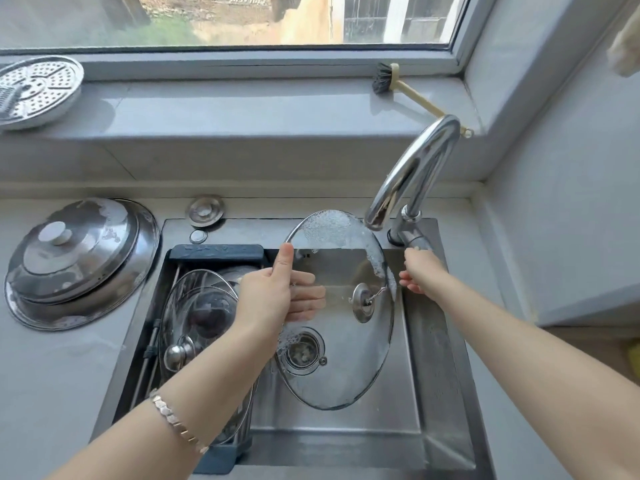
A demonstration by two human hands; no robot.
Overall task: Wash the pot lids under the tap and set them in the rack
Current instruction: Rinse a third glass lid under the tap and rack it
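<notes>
1. The right hand (pixel 424 271) is at the near end of the tap lever (pixel 417 239) with its fingers curled downward. Its own back hides the contact, so I cannot tell whether it grips the lever or only touches it.
2. Whether water is running from the tap (pixel 420 164) is hard to make out.
3. The left forearm covers the near part of the rack (pixel 216 252). The glass lids stacked in it (pixel 197 306) overlap, so their number is unclear. One round metal knob shows among them.
4. A perforated steel plate (pixel 38 90) on the window sill is cut off by the left edge of the view.
5. The left hand (pixel 273 296) grips the glass lid (pixel 349 375) at its left rim. The thumb lies along the rim on the near face, and the fingers show through the glass behind it.
6. The glass lid is held tilted over the sink (pixel 346 431), with its far edge just beside the mouth of the tap.
7. It is clear glass with a thin metal rim and a metal knob fitting at its centre. White foam clings to its far part and runs down the right edge. The drain shows through the lower half.
8. The rack sits in the left part of the sink.
9. A large steel lid (pixel 86 258) rests on the surface (pixel 52 375) to the left.
</notes>
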